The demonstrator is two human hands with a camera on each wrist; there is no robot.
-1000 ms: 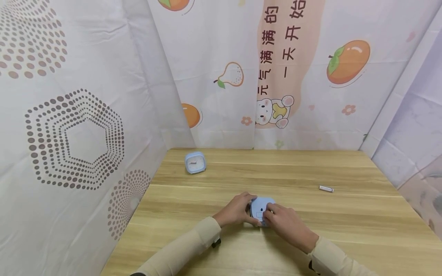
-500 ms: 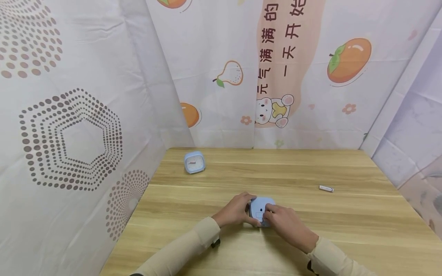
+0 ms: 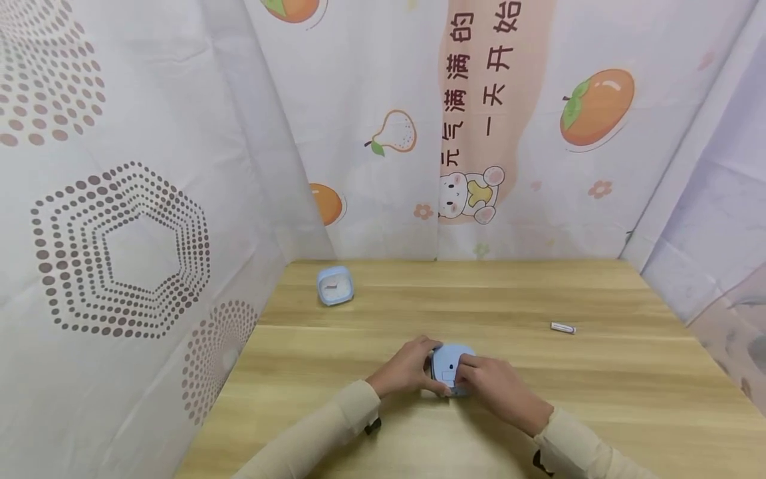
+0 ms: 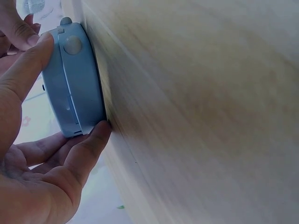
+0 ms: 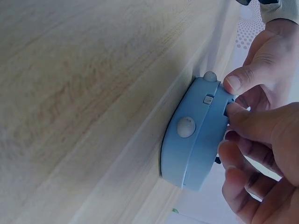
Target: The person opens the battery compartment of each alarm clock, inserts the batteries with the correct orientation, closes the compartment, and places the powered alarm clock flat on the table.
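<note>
A light-blue alarm clock (image 3: 445, 362) lies face down on the wooden table, its back turned up. My left hand (image 3: 407, 366) grips its left side, thumb at the near edge and fingers round the far edge. On the right of the back, my right hand (image 3: 497, 389) touches it with curled fingers. The right wrist view shows my right thumb (image 5: 247, 122) in a notch at the clock's edge (image 5: 196, 135); anything small between those fingertips is hidden. Pale round feet show on the clock's side (image 4: 77, 88) in the left wrist view.
Another light-blue alarm clock (image 3: 335, 286) stands at the back left with its white dial showing. A small white battery (image 3: 563, 328) lies on the table (image 3: 622, 386) to the right. Printed curtains (image 3: 359, 80) enclose the back and sides.
The head view has shifted slightly. Both hands stay at the face-down alarm clock, with at most a tiny movement of the right fingers.
</note>
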